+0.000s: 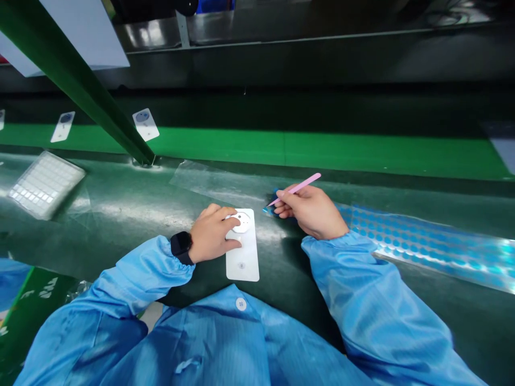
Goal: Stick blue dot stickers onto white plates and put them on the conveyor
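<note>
A flat white phone-shaped panel lies on the green bench, with a round white area near its top and a small round mark lower down. My left hand rests over its left side, thumb and fingers apart, fingertips touching the round area. Pinched in my right hand is a pair of pink tweezers, pointing down and left. At their tip, just right of the panel's upper corner, a small bit of blue film shows. Whether the tips are closed on it is too small to tell.
A clear sheet of blue round stickers stretches off to the right. Clear film lies behind the panel. At left sits a bagged white tray. Several similar panels lie on the green strip beyond, near a slanting green post.
</note>
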`<control>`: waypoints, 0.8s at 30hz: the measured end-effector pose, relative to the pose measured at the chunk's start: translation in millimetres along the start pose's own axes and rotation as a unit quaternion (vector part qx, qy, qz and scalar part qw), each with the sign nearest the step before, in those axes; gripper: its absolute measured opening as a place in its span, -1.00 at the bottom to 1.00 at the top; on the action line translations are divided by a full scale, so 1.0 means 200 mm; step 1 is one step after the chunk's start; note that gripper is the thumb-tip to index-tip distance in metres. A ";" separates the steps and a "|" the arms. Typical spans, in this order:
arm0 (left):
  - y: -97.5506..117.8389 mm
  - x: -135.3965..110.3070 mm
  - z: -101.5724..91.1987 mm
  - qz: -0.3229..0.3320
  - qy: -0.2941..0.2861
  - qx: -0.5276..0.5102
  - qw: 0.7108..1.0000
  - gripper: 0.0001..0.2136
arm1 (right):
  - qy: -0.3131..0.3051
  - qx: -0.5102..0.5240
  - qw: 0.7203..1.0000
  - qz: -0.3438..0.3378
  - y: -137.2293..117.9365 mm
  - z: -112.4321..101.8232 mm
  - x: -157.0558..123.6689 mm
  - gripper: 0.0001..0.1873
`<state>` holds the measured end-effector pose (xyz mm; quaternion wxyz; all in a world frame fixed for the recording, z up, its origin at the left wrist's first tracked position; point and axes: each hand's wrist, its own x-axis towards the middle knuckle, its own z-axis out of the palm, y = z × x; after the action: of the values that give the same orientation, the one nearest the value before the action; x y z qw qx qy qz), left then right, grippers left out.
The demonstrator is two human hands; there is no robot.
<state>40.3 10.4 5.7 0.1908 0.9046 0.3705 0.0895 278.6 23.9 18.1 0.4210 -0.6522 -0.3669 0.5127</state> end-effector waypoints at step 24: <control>0.02 -0.01 0.00 0.075 -0.048 -0.011 0.996 -0.80 | -0.031 -0.078 0.996 -0.028 0.07 0.11 -0.21 -0.58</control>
<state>41.6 6.9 6.9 0.2111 0.9308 0.2915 0.0643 250.0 -15.8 16.7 0.3716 -0.6561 -0.4370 0.4904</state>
